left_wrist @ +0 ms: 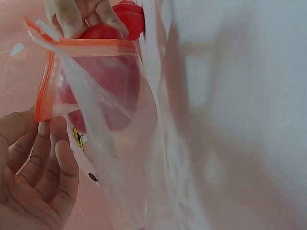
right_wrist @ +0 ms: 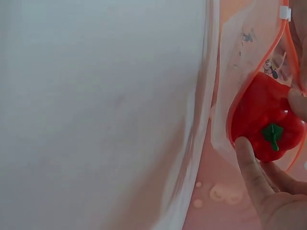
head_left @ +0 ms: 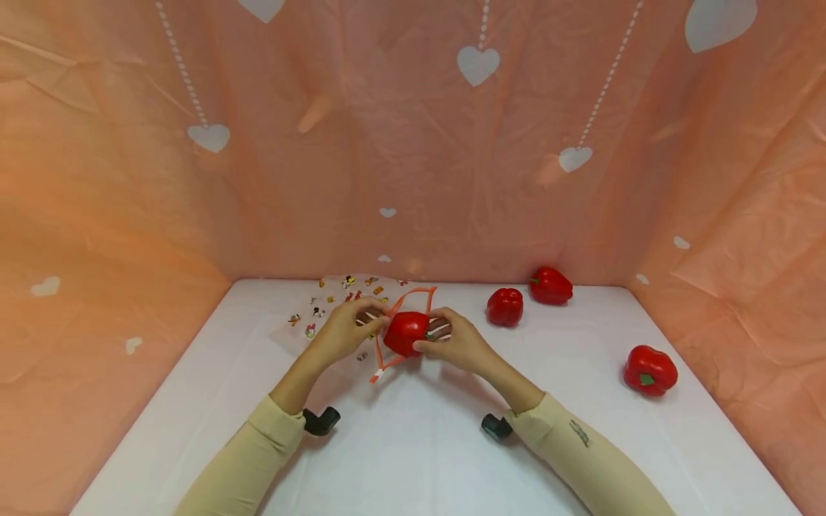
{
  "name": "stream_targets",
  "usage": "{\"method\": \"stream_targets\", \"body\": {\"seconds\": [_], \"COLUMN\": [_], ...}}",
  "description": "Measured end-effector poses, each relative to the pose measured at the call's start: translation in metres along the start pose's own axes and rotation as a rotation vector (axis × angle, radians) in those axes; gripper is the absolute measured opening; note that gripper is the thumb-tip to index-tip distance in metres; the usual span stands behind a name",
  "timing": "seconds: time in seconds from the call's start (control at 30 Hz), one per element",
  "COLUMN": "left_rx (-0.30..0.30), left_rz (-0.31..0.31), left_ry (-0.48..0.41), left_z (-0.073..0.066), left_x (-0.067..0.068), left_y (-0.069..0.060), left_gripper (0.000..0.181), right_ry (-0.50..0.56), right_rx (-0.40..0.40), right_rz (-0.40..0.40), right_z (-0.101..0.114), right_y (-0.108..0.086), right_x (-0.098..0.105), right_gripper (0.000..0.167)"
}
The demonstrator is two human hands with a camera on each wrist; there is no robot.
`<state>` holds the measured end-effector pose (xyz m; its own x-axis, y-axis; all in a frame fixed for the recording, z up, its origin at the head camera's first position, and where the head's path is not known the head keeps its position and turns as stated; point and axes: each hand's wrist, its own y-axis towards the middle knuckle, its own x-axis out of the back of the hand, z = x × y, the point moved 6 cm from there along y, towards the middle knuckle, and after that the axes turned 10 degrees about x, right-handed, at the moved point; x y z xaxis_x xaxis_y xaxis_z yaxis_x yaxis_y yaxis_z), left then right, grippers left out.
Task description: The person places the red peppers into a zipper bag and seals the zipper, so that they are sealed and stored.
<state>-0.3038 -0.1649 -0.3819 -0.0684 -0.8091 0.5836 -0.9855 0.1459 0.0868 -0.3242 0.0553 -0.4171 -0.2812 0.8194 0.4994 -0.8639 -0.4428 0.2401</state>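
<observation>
Red bell pepper [head_left: 405, 333]: partly inside the mouth of the clear zip bag, its green stem [right_wrist: 272, 132] turned toward the right hand.
Clear zip bag [head_left: 330, 307]: cartoon-printed, lying toward the left, its orange zip rim [left_wrist: 91, 43] spread around the pepper.
Left hand [head_left: 345, 326]: fingers bent, gripping the rim on the far side of the mouth from the right hand.
Right hand [head_left: 457, 342]: holding the pepper between thumb and fingertips, fingers arched at its stem end.
Forearms: reaching forward from the near edge and slanting inward until the hands almost meet; beige sleeves [head_left: 274, 426] end below the bare wrists.
Other red bell peppers: two [head_left: 505, 307] [head_left: 551, 286] beyond the right hand, one [head_left: 650, 371] near the right edge of the white table [head_left: 400, 459].
</observation>
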Motion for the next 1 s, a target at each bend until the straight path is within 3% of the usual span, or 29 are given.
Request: {"method": "stream_targets", "body": {"seconds": [0.8, 1.0], "left_rx": [0.002, -0.009], "left_rz": [0.018, 0.016], "left_ry": [0.0, 0.0], "left_z": [-0.001, -0.0014], "left_x": [-0.0023, -0.0033], "left_y": [-0.0005, 0.0011], "left_gripper": [0.019, 0.018], "right_ry": [0.004, 0.067], "right_rx": [-0.021, 0.04], "right_rz": [-0.039, -0.024], "right_z": [-0.0048, -0.0036], "right_y": [0.0089, 0.0091], "right_x": [-0.0043, -0.005], "right_gripper": [0.06, 0.05]}}
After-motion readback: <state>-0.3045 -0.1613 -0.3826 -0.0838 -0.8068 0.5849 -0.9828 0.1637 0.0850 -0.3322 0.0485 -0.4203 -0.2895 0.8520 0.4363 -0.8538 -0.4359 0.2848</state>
